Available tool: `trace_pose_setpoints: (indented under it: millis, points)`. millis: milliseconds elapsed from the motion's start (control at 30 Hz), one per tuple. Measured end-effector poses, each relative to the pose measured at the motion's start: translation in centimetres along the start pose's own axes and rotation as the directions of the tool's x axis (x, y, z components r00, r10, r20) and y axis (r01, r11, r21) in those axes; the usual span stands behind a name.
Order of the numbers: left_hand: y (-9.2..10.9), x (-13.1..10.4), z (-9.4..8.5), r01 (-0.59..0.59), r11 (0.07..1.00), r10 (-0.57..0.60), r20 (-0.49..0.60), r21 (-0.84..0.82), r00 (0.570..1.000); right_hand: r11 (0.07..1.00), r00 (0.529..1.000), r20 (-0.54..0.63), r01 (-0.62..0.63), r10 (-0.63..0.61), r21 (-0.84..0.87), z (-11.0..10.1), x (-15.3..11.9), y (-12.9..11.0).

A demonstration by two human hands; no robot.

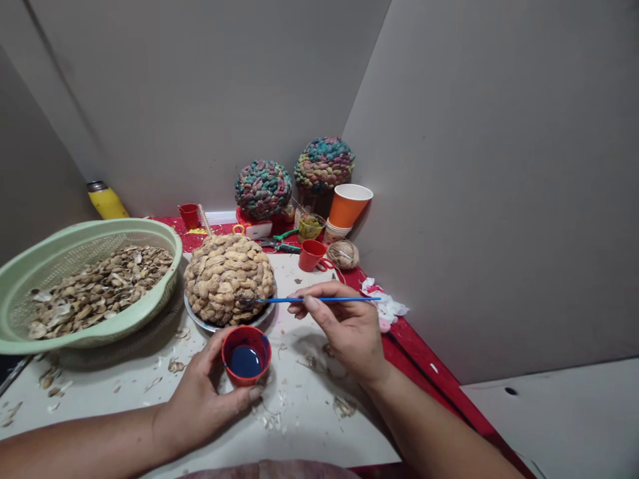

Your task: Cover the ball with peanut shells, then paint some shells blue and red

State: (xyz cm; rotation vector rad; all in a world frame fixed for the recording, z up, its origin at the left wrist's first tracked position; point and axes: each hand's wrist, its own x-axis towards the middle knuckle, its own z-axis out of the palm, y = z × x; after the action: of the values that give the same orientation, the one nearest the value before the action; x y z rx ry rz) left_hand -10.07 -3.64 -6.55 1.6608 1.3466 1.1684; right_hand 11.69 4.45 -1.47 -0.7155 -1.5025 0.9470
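Observation:
My left hand (210, 392) is closed around a small red cup (229, 372) that holds dark blue paint (245, 360). Between the fingers and thumb of my right hand (342, 326) is a thin blue paintbrush (319, 300), held level. Its dark bristles touch the lower right side of a ball covered in peanut shells (227, 273). Mostly plain tan, the ball has a few dark specks near the bristles. It rests on a shallow metal dish (200, 320), and a stick rises behind its top.
At left stands a green basket (164, 233) of shells; a yellow bottle (107, 201) is behind it. Two painted shell balls (263, 189), an orange cup (348, 206), a red mug (313, 255), pliers (282, 245) and twine (343, 254) sit at the back. Shell scraps litter the white board (200, 446).

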Motion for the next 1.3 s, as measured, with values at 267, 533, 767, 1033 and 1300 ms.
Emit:
trace_pose_setpoints:
  millis: [267, 533, 767, 1033, 1300]
  points:
    - [0.4, 0.1, 0.0, 0.001, 1.0, -0.001, 0.001, -0.023, 1.0, 0.999, 0.999, -0.036, 0.019, -0.021, -0.049, -0.8, 0.1, -0.3]
    - [0.3, 0.1, 0.0, -0.001, 1.0, 0.001, 0.017, 0.013, 1.0, 0.993, 0.997, 0.026, 0.08, -0.078, -0.084, 0.1, -0.6, 0.0]
    - [0.4, 0.1, 0.0, -0.01, 1.0, 0.01, -0.006, -0.006, 1.0, 0.988, 0.996, -0.032, 0.077, -0.082, -0.132, -1.1, 0.2, -0.6]
    - [0.3, 0.1, 0.0, -0.011, 1.0, 0.011, 0.004, 0.008, 1.0, 0.995, 0.999, -0.026, 0.032, -0.035, -0.092, -0.8, 0.3, -0.5]
    - [0.0, 0.0, 0.0, -0.022, 0.999, 0.022, 0.004, 0.024, 1.0, 0.999, 0.99, -0.132, -0.044, 0.045, 0.008, -1.9, 1.7, -0.4]
